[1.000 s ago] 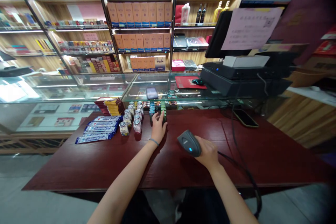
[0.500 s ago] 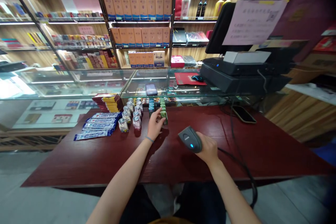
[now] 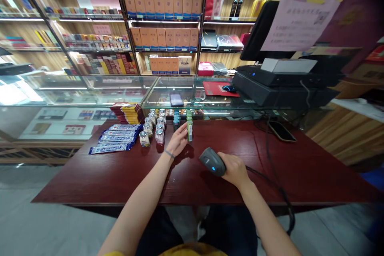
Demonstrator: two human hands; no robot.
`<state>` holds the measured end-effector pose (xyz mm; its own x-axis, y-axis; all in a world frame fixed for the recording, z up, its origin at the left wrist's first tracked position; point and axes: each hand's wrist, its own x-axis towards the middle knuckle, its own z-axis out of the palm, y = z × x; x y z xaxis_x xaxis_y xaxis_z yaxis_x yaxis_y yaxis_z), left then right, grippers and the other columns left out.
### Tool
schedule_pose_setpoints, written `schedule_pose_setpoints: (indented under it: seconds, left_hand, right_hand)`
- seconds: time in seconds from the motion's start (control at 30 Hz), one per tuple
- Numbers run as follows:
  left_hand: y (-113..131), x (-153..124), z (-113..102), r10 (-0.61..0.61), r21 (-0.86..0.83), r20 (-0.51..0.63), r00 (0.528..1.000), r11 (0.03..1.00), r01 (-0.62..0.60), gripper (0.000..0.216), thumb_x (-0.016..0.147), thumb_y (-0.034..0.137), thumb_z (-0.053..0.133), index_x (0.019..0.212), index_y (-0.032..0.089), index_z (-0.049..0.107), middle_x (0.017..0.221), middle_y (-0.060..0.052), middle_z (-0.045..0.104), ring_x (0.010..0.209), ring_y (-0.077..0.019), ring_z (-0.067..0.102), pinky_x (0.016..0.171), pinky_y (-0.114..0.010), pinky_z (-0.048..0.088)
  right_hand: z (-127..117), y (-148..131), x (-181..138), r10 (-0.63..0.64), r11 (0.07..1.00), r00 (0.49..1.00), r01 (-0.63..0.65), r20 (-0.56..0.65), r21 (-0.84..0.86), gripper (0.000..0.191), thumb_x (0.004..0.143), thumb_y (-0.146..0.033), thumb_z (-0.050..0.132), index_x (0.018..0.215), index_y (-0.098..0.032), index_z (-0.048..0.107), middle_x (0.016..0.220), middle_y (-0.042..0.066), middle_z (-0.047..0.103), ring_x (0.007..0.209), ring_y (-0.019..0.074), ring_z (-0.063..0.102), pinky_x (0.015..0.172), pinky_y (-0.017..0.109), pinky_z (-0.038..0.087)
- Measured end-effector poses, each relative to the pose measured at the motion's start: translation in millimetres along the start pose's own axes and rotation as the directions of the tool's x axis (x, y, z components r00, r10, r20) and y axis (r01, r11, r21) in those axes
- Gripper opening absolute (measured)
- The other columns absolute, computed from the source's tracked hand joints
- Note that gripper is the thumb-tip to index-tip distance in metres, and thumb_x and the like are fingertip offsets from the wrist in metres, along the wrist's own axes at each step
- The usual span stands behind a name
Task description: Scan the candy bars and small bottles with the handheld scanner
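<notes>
My left hand (image 3: 177, 141) is at a small green pack (image 3: 190, 133), its fingers stretched along the pack's left side, and seems to hold it between fingers and thumb. A white barcode label on this pack faces me. More green packs (image 3: 189, 114) stand in a row behind it, beside a row of teal packs (image 3: 176, 118). My right hand (image 3: 235, 169) is wrapped round the handle of a dark grey barcode scanner (image 3: 212, 161), which has a blue light lit. The scanner's head points left toward the green pack, apart from it.
Small silver-lidded jars (image 3: 160, 137), blue stick packets (image 3: 112, 147) and stacked yellow-and-red packs (image 3: 132, 113) lie left on the wooden table (image 3: 114, 180). At right are a phone (image 3: 282, 131), the scanner cable (image 3: 270, 182) and a monitor (image 3: 259, 32). A glass counter (image 3: 126, 90) stands behind.
The front green pack has been turned so that its barcode label shows. My left fingers have straightened beside it. The scanner has shifted slightly left, and the view has moved a little.
</notes>
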<state>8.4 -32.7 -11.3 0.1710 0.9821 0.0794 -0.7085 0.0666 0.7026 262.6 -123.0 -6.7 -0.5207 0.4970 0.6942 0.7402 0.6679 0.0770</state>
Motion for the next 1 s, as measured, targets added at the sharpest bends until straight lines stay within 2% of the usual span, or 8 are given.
schedule_pose_setpoints:
  seconds: [0.17, 0.33, 0.43, 0.53, 0.63, 0.77, 1.0]
  left_hand:
    - [-3, 4, -3, 0.004, -0.001, -0.005, 1.0, 1.0, -0.004, 0.041, 0.081, 0.02, 0.072, 0.121, 0.019, 0.064, 0.112, -0.007, 0.069, 0.092, -0.014, 0.066, 0.082, -0.025, 0.05]
    - [4, -4, 5, 0.009, 0.042, 0.005, 1.0, 0.999, -0.01, 0.047, 0.079, 0.021, 0.075, 0.124, 0.023, 0.062, 0.125, -0.006, 0.064, 0.102, -0.0142, 0.064, 0.084, -0.024, 0.051]
    - [8, -7, 15, -0.006, 0.104, 0.017, 1.0, 0.995, 0.004, 0.055, 0.077, 0.022, 0.077, 0.129, 0.028, 0.058, 0.125, -0.004, 0.063, 0.098, -0.0128, 0.064, 0.08, -0.023, 0.051]
    - [2, -3, 33, -0.028, 0.202, 0.024, 0.999, 0.979, 0.023, 0.06, 0.074, 0.023, 0.08, 0.129, 0.028, 0.058, 0.121, -0.003, 0.064, 0.092, -0.0119, 0.064, 0.077, -0.023, 0.05]
    - [-17, 11, 56, -0.028, 0.285, 0.039, 0.999, 0.958, 0.016, 0.053, 0.07, 0.027, 0.082, 0.12, 0.021, 0.064, 0.115, -0.007, 0.067, 0.095, -0.0158, 0.065, 0.084, -0.028, 0.05]
    - [-59, 44, 86, 0.045, 0.329, 0.061, 0.997, 0.942, -0.063, 0.047, 0.066, 0.029, 0.084, 0.108, 0.017, 0.064, 0.108, -0.007, 0.069, 0.095, -0.0176, 0.065, 0.091, -0.034, 0.048]
    - [-128, 119, 126, 0.187, 0.474, 0.09, 0.978, 0.855, -0.208, 0.038, 0.066, 0.022, 0.08, 0.1, 0.019, 0.062, 0.087, -0.002, 0.068, 0.084, -0.0159, 0.065, 0.086, -0.033, 0.05]
  right_hand:
    - [-1, -1, 1, 0.016, 1.0, 1.0, -0.016, -0.007, 0.018, 0.029, 0.078, -0.025, 0.051, 0.104, -0.013, 0.056, 0.079, 0.006, 0.07, 0.065, 0.0195, 0.066, 0.061, 0.031, 0.044]
    - [-5, 1, 2, 0.047, 0.999, 0.999, -0.047, -0.01, 0.008, 0.035, 0.074, -0.022, 0.05, 0.108, -0.013, 0.054, 0.077, 0.005, 0.07, 0.064, 0.0198, 0.065, 0.06, 0.031, 0.043]
    - [-15, 15, 0, 0.121, 0.993, 0.993, -0.121, -0.005, -0.008, 0.034, 0.074, -0.023, 0.051, 0.107, -0.015, 0.054, 0.075, 0.004, 0.069, 0.064, 0.02, 0.066, 0.06, 0.03, 0.043]
    - [-28, 42, -9, 0.218, 0.974, 0.976, -0.218, -0.01, -0.063, 0.034, 0.075, -0.024, 0.052, 0.108, -0.016, 0.054, 0.076, 0.004, 0.07, 0.066, 0.0201, 0.067, 0.06, 0.029, 0.044]
    - [-40, 73, -25, 0.277, 0.949, 0.96, -0.281, -0.047, -0.142, 0.033, 0.075, -0.024, 0.053, 0.108, -0.016, 0.055, 0.073, 0.003, 0.07, 0.063, 0.02, 0.068, 0.058, 0.028, 0.043]
    - [-52, 106, -48, 0.317, 0.921, 0.946, -0.324, -0.067, -0.216, 0.033, 0.075, -0.024, 0.055, 0.106, -0.016, 0.057, 0.068, 0.003, 0.069, 0.059, 0.0193, 0.066, 0.056, 0.026, 0.042]
    - [-58, 128, -66, 0.334, 0.898, 0.933, -0.357, -0.132, -0.257, 0.033, 0.076, -0.026, 0.053, 0.106, -0.014, 0.057, 0.067, 0.003, 0.068, 0.055, 0.0186, 0.063, 0.055, 0.027, 0.041]
